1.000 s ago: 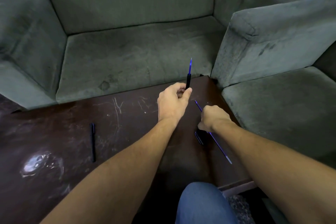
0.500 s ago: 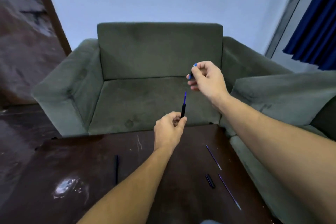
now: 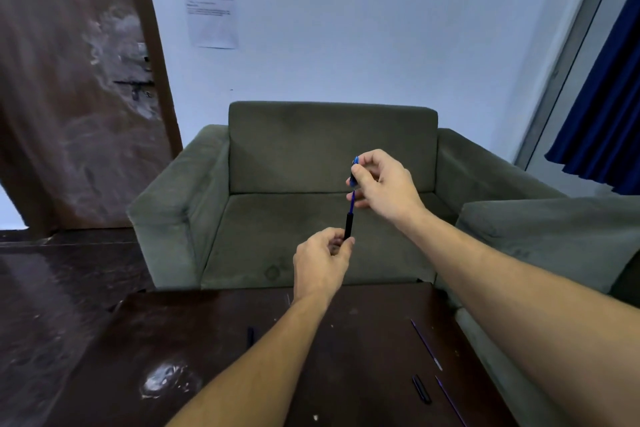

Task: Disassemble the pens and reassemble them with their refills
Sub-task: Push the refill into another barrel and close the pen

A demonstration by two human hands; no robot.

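Note:
My left hand (image 3: 323, 262) pinches the lower end of a black pen barrel (image 3: 348, 225), held upright, with a blue refill (image 3: 352, 202) sticking out of its top. My right hand (image 3: 382, 184) grips a blue pen cap piece (image 3: 354, 168) right over the refill's upper end. On the dark table (image 3: 207, 340) lie two loose blue refills (image 3: 426, 343) (image 3: 450, 399), a short black pen part (image 3: 421, 388) between them, and another black pen (image 3: 250, 336) partly hidden behind my left forearm.
A green armchair (image 3: 311, 149) stands just beyond the table, and a second green sofa arm (image 3: 554, 229) is at the right. A shiny wet-looking patch (image 3: 166, 381) marks the table's left front. A brown door and blue curtain flank the wall.
The view tilted upward. My right hand left the table, rose with the blue cap piece, and came down onto the top of the refill. The left hand kept holding the barrel upright.

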